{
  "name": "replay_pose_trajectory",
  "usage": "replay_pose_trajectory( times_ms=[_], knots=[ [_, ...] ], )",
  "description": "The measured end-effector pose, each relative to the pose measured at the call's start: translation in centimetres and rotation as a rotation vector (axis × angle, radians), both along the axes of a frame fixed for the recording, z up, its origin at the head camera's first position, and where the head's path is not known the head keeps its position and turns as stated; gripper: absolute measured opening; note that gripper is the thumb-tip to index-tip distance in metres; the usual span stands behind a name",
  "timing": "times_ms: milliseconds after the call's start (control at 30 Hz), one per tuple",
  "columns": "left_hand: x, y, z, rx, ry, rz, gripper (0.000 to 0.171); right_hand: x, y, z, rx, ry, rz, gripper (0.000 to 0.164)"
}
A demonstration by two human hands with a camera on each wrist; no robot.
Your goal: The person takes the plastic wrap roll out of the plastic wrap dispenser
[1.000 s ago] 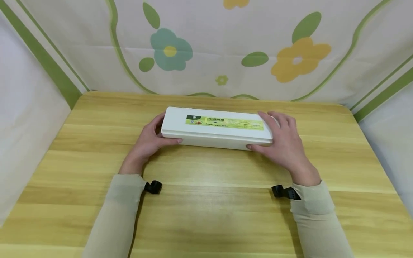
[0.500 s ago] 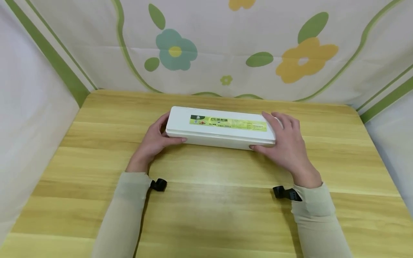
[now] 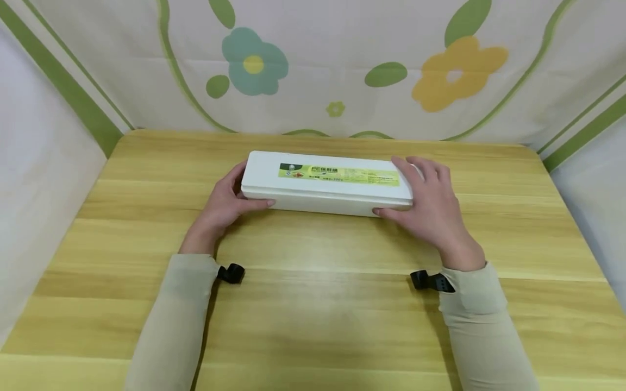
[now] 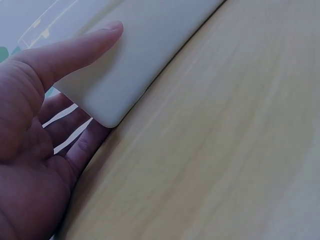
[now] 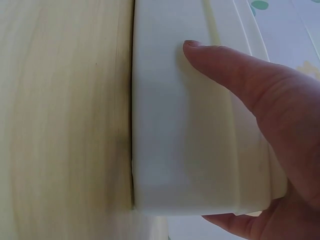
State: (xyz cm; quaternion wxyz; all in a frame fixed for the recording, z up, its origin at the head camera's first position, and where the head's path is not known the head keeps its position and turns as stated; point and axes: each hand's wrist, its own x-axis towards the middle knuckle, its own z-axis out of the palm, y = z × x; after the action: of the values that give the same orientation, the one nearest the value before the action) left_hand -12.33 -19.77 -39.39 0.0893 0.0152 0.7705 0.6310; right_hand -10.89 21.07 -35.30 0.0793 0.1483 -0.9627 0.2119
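Note:
A long white cling film box with a lid and a yellow-green label lies on the wooden table toward its far side. At the box's left end my left hand grips it, thumb along the front wall and the other fingers behind, partly hidden. My right hand holds the right end, its thumb on the front wall and its fingers over the top and far edge. In the left wrist view, the thumb presses the smooth wall of the box. The box's bottom edge meets the table in the right wrist view.
The wooden table extends in front of the box and to both sides. A white curtain with printed flowers hangs behind the table's far edge, and white cloth flanks both sides. Black wrist cameras sit at the sleeve cuffs.
The head view has shifted slightly. Both hands keep their hold at the two ends, and the box stays in the same place on the table.

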Motion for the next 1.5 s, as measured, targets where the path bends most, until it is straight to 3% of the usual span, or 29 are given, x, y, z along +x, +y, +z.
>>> replay_pose_trajectory(
  times_ms=[467, 1067, 1500],
  knots=[
    [1.1, -0.3, 0.9, -0.043, -0.016, 0.006, 0.108, 0.6, -0.3, 0.2, 0.003, -0.007, 0.005, 0.103],
    [1.0, -0.1, -0.4, -0.018, -0.011, -0.006, 0.108, 0.8, -0.2, -0.1, 0.011, -0.02, -0.008, 0.104],
    [0.0, 0.1, 0.1, -0.016, -0.004, -0.008, 0.105, 0.1, 0.0, 0.2, 0.015, -0.006, -0.008, 0.103]
  ],
)
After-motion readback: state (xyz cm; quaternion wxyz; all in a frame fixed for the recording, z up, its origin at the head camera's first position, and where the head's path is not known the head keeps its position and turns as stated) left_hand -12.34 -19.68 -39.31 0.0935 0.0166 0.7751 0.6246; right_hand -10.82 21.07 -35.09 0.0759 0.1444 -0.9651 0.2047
